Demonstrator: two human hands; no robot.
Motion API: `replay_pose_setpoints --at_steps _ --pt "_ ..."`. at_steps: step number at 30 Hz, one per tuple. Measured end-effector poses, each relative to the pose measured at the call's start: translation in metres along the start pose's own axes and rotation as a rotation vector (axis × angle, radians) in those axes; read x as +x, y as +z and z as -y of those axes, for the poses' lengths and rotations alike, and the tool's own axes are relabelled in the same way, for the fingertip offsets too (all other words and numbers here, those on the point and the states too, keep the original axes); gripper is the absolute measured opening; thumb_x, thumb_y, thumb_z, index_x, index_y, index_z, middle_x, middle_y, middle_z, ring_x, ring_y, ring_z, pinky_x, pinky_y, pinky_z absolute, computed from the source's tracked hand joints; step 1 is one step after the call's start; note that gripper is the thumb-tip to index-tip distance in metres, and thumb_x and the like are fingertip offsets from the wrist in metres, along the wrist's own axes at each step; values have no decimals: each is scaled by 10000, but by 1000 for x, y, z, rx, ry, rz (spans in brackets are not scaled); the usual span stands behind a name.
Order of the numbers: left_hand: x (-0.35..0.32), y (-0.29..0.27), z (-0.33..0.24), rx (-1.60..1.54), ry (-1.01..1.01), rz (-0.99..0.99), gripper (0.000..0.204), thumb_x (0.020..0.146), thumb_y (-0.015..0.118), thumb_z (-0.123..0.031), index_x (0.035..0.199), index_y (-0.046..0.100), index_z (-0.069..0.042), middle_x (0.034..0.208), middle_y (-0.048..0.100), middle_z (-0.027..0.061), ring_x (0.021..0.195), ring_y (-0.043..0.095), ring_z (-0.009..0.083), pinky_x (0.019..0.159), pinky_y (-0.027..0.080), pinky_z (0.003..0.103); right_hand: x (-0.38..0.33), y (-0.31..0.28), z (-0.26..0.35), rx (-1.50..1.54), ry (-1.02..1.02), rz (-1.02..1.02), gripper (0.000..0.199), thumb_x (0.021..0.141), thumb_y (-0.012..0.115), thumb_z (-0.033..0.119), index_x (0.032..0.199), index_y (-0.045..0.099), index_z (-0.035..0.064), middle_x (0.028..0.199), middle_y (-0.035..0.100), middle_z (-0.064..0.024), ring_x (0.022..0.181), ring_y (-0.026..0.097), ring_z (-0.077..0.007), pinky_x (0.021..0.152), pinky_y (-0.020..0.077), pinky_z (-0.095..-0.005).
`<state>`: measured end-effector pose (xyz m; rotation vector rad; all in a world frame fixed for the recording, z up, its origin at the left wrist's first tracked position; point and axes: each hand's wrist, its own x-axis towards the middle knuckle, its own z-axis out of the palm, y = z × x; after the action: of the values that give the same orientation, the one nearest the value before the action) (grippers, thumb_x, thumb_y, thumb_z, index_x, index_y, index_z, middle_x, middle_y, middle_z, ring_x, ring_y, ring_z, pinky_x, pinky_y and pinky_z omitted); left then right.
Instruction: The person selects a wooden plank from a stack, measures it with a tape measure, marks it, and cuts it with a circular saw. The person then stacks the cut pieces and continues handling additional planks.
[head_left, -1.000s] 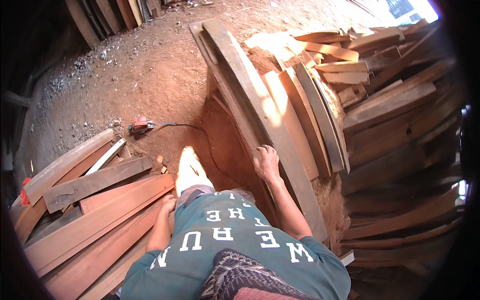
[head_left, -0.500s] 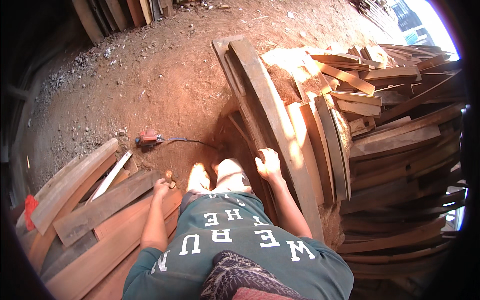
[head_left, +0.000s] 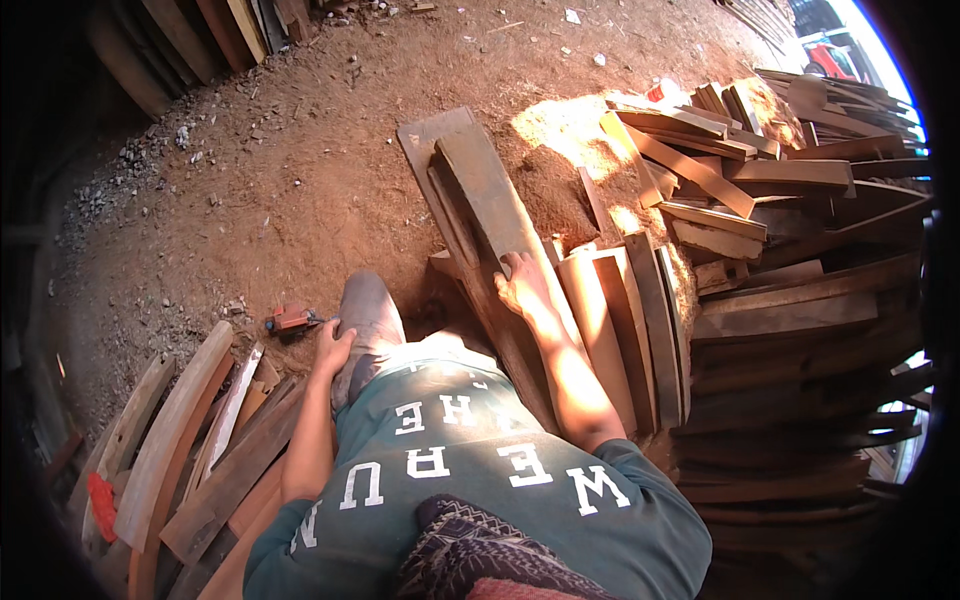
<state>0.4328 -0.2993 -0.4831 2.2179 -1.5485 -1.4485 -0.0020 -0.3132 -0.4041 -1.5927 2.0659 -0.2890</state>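
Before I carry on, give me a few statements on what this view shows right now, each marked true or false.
1. The right hand is on a long plank. True.
2. The left hand is gripping the red tool. False: it is by the left leg, and the tool lies on the ground.
3. A bright red object is among the boards at lower left. True.
4. The ground is tiled. False: it is bare brown dirt.
5. Wood is piled only on the left. False: a large pile fills the right side too.
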Motion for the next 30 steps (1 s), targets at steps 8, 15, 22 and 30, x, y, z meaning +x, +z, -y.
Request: replay_pose_setpoints --at_steps 8,15,22,30 --pt "158 -12 -179 -369 229 220 381 936 689 -153 1264 636 33 1230 696 146 1136 668 211 991 511 335 89 9 26 -43 311 266 338 878 749 284 1018 632 -1 986 661 -238 988 641 -437 858 513 -515" --pt "280 6 -319 -367 322 396 448 842 820 -217 1183 644 13 1145 687 148 1018 687 252 923 547 369 110 31 31 -115 509 311 308 884 752 218 975 583 -23 942 631 -268 934 606 -467 822 486 -527" --pt "322 8 -361 -180 401 613 528 803 853 -246 1239 639 -40 1149 637 107 1003 674 242 905 554 370 140 22 55 -111 624 365 303 883 735 164 989 524 -26 956 583 -278 935 569 -479 808 462 -544" --pt "342 14 -380 -8 363 740 431 783 854 -163 1151 646 -80 1093 611 130 1021 639 313 910 529 423 142 23 57 -73 694 341 285 875 735 153 996 550 -25 979 596 -267 970 581 -459 851 472 -523"
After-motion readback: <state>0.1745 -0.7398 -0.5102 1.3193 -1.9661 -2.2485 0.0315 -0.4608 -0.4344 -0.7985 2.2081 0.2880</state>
